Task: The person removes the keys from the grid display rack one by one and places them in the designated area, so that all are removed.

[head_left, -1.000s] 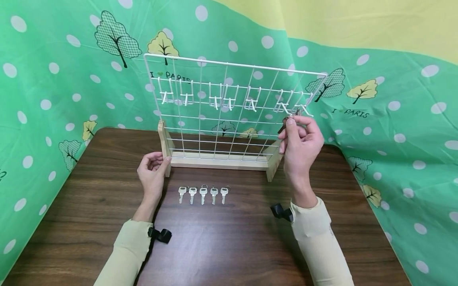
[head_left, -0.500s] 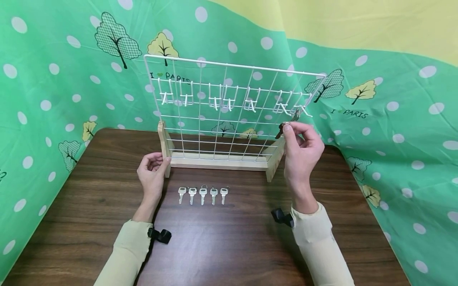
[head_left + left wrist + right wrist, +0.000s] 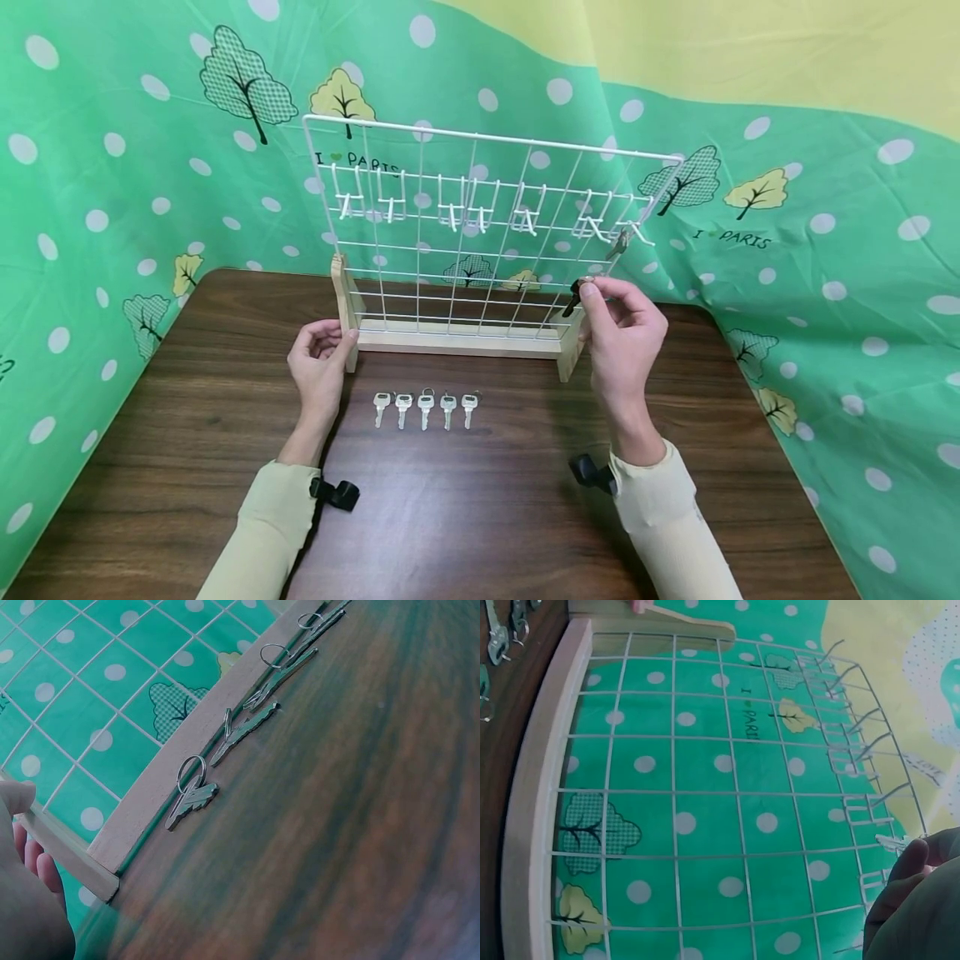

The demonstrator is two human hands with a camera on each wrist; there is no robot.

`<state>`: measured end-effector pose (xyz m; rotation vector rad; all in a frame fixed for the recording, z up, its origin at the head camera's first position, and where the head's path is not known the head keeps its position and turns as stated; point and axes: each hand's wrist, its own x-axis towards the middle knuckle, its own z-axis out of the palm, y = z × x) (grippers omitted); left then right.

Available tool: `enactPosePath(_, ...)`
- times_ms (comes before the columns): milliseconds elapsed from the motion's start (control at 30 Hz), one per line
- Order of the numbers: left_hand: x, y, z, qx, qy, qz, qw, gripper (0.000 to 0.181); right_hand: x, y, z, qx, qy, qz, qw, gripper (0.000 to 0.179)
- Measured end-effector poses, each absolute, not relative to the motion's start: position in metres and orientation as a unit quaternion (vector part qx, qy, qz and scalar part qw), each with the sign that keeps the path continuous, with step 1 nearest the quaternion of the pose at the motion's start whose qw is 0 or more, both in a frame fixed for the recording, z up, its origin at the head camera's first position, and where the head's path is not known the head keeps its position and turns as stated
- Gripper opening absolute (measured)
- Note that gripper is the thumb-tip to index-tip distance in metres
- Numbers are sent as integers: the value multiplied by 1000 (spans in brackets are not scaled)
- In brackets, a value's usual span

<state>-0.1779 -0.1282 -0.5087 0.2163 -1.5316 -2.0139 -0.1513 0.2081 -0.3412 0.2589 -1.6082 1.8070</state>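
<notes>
My right hand (image 3: 626, 354) pinches a key (image 3: 573, 297) by its head or ring, which the fingertips partly cover. It is in front of the right end of a white wire grid rack (image 3: 491, 133), below the hooks. Another key (image 3: 618, 245) hangs from the rightmost hook (image 3: 637, 232). In the right wrist view the pinched key (image 3: 890, 841) looks pale, partly hidden by the thumb. On the other side, my left hand (image 3: 318, 371) holds the rack's wooden left leg (image 3: 343, 308) between thumb and fingers.
Several silver keys with rings, among them a middle key (image 3: 426, 410), lie in a row on the brown table (image 3: 450, 517) before the rack's wooden base bar (image 3: 457, 343). More white hooks (image 3: 452, 215) line the grid. A green patterned cloth (image 3: 825, 292) stands behind.
My right hand has moved down and a little left from the rightmost hooks, carrying the key. The key hanging there is now uncovered. My left hand stays on the leg.
</notes>
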Motion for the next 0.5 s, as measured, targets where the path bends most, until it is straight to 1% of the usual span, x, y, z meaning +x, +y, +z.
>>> enactPosePath(200,-178,-128,-509,81,-574,-759,297,31,-147,207,-349,94,-627,704,320,4)
enactPosePath(500,-178,-128,-509,84,-575,-759,294,34,-140,207,-366,84,-649,703,278,7)
